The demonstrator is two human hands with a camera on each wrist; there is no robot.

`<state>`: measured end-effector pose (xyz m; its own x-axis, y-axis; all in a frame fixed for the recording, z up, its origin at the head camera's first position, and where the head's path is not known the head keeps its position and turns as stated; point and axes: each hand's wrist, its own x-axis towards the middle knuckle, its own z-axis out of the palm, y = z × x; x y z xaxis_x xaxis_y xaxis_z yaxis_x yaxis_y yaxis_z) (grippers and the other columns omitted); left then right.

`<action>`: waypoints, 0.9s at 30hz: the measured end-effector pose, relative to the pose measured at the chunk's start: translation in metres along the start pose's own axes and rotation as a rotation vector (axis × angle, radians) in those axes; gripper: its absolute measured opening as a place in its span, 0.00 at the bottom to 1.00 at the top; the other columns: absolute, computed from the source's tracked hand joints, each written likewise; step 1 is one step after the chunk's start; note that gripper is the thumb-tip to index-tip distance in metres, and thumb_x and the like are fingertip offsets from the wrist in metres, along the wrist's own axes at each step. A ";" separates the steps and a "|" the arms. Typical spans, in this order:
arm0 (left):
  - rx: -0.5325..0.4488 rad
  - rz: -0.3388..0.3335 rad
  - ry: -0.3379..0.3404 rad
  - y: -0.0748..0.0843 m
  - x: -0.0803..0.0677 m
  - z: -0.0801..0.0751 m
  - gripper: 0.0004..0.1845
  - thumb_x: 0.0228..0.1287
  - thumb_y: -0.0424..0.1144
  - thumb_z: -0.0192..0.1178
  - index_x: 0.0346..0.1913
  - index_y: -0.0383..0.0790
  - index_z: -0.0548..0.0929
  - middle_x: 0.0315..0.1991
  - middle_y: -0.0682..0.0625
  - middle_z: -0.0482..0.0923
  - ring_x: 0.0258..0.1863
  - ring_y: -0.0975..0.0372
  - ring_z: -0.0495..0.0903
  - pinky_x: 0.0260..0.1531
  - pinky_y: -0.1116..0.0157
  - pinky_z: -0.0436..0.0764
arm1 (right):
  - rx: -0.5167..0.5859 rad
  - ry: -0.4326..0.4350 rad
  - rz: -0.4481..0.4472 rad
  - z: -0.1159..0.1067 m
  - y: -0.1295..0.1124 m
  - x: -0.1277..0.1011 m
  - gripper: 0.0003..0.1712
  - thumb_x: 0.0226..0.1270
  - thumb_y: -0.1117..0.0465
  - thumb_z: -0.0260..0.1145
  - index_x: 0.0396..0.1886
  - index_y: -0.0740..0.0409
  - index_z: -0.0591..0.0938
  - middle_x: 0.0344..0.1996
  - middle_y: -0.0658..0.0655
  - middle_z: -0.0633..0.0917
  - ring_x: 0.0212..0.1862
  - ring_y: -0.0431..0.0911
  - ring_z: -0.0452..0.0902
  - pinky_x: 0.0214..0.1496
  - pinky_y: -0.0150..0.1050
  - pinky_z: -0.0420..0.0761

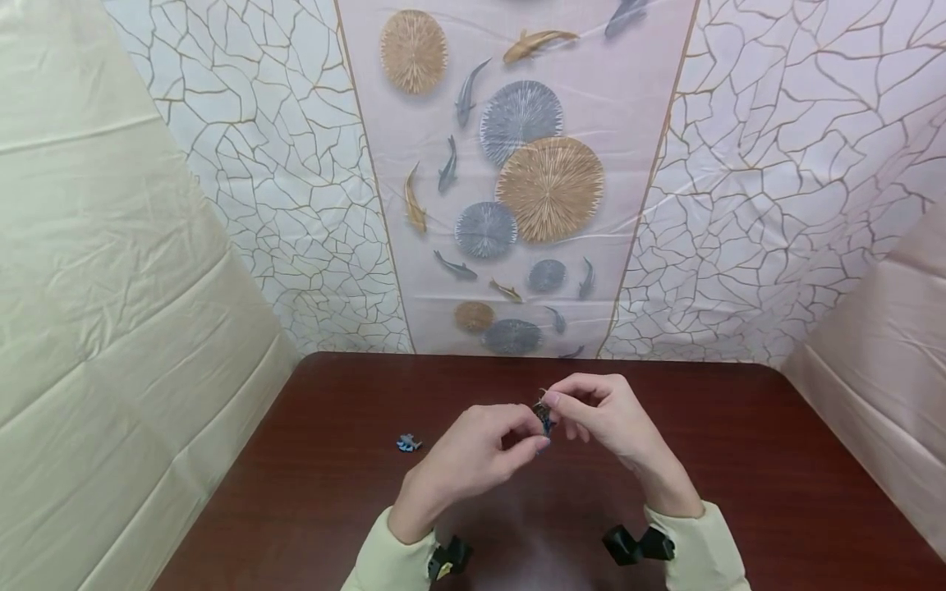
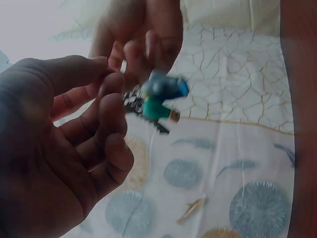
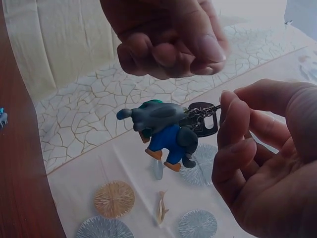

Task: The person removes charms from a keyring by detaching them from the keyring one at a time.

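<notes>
In the right wrist view a small toy figure keychain (image 3: 168, 139), with a grey head and blue trousers, hangs from a metal chain (image 3: 200, 116). My right hand (image 1: 602, 414) pinches the end of that chain between thumb and fingertips. Close beside it, my left hand (image 1: 480, 447) has bent fingers and its thumb near the index finger. A gap shows between the left fingers (image 3: 168, 54) and the figure in the right wrist view, and no object is visible in them. The left wrist view shows the figure blurred.
Another small blue-grey figure (image 1: 408, 443) lies on the dark brown table (image 1: 332, 509), left of my hands. Patterned cloth (image 1: 473, 271) hangs behind the table, with pale cloth (image 1: 148, 328) at the sides. Each wrist carries a black camera (image 1: 636, 544).
</notes>
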<state>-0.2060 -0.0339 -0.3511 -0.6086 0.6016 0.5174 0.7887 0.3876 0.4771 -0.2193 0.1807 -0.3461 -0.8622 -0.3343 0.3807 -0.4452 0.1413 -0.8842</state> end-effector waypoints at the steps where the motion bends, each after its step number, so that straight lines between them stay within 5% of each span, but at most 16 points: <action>1: 0.016 0.008 -0.005 0.001 0.001 0.002 0.02 0.66 0.40 0.63 0.36 0.48 0.84 0.27 0.61 0.81 0.25 0.77 0.72 0.29 0.81 0.72 | -0.002 0.004 0.006 0.000 0.000 0.000 0.07 0.67 0.64 0.65 0.37 0.65 0.84 0.20 0.52 0.83 0.15 0.50 0.70 0.15 0.40 0.71; 16: 0.257 -0.074 0.024 0.001 0.002 0.009 0.05 0.67 0.43 0.62 0.41 0.50 0.85 0.24 0.62 0.79 0.21 0.74 0.69 0.23 0.78 0.66 | -0.027 0.004 0.017 -0.002 -0.006 -0.002 0.07 0.68 0.63 0.65 0.37 0.65 0.84 0.20 0.54 0.82 0.15 0.48 0.70 0.16 0.40 0.69; 27: 0.245 -0.104 0.046 0.000 0.004 0.011 0.08 0.68 0.48 0.61 0.43 0.50 0.83 0.23 0.64 0.78 0.19 0.77 0.69 0.21 0.79 0.65 | 0.003 -0.005 -0.013 -0.002 -0.006 -0.003 0.06 0.68 0.66 0.63 0.36 0.66 0.83 0.21 0.51 0.82 0.16 0.43 0.71 0.15 0.40 0.70</action>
<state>-0.2075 -0.0240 -0.3571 -0.6867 0.5195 0.5085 0.7155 0.6067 0.3463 -0.2146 0.1826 -0.3409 -0.8551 -0.3405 0.3910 -0.4556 0.1337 -0.8801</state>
